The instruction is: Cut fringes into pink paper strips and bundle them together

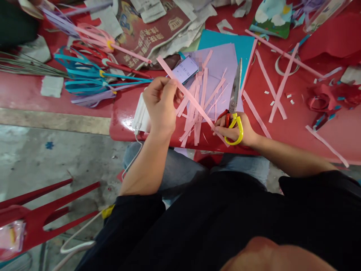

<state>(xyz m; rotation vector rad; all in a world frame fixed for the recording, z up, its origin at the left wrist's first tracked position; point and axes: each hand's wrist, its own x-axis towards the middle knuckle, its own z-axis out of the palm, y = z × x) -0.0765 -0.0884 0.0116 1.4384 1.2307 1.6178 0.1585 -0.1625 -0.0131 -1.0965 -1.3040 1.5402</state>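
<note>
A long pink paper strip (194,101) stretches slantwise between my two hands. My left hand (163,101) pinches it near its upper end. At its lower end, the fingers of my right hand (239,128) close on the strip and also hold a pair of scissors (235,94) with yellow and red handles, blades pointing up and away from me. Beneath the strip lie several cut pink strips (201,113), heaped on lilac paper sheets (225,56). A phone (185,70) with a lit timer screen rests just beyond my left hand.
Blue paper-strip shapes (81,73) and pink ones (96,35) on sticks lie at the left. Newspaper (152,30) covers the back of the red table (124,124). Rolls of red ribbon (321,101) sit at right. A red stool (36,222) stands on the floor, lower left.
</note>
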